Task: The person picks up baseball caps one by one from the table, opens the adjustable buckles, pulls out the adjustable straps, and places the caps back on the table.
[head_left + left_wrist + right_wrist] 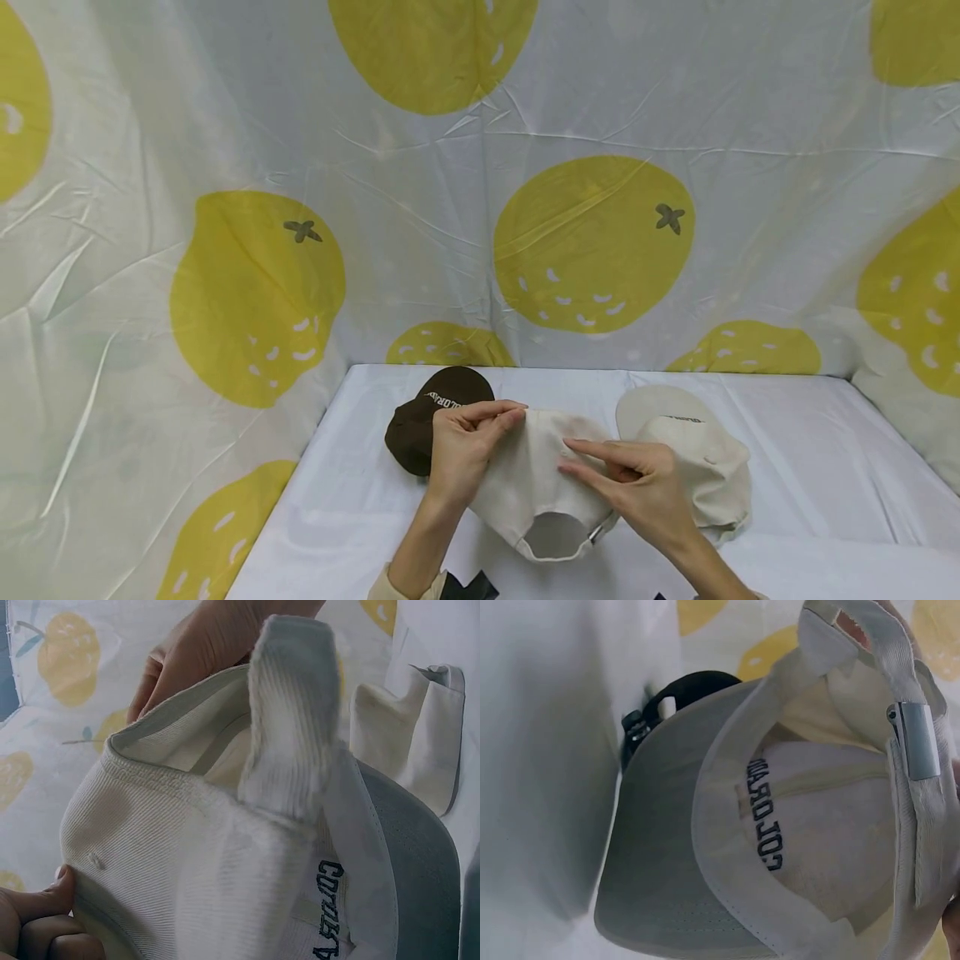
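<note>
The cream cap (546, 485) hangs over the white table (307, 533). At eleven o'clock the left hand (467, 446) pinches it tightly; toward two, the right hand (648, 487) has thumb and forefinger parted, its hold unclear. A slack pinch could drop it onto the brown cap (409, 427) at ten or pale cap (722, 483) at three.
</note>
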The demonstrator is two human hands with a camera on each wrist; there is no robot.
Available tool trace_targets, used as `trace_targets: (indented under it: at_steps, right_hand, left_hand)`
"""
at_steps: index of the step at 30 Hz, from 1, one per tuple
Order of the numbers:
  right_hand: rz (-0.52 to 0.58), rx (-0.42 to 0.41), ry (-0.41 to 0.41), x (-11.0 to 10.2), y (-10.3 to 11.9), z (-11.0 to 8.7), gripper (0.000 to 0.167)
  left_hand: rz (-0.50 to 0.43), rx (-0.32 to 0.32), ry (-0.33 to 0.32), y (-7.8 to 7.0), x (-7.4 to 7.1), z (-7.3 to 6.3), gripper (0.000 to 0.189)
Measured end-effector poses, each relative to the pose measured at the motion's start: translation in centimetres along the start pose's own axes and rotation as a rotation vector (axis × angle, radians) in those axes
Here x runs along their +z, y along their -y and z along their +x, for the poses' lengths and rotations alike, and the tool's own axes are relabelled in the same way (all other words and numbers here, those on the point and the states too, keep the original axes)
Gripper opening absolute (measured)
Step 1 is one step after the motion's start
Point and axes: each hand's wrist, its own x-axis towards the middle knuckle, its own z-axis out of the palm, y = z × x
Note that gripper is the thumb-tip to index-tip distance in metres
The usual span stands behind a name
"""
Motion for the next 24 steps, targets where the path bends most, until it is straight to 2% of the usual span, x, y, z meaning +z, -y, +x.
trace_targets:
  at_steps: [6,12,19,24]
  right_hand:
    - [-0.013,-0.054,-0.025,0.09,-0.14,0.03,0.038]
    - [-0.004,-0.071,-0.059,0.09,-0.04,0.0,0.037]
    - [0.013,-0.025,-0.089,0.01,0.34,-0.01,0.039]
    - [0.077,0.016,-0.095,-0.16,0.6,-0.02,0.038]
  left_hand:
    - [-0.016,-0.006,0.01,-0.09,0.02,0.03,0.016]
    - [-0.023,-0.022,0.01,-0.11,-0.08,0.1,0.014]
    - [-0.001,-0.042,0.019,-0.07,-0.29,0.19,0.014]
    - [0.017,-0.058,0.05,-0.1,-0.46,0.21,0.015]
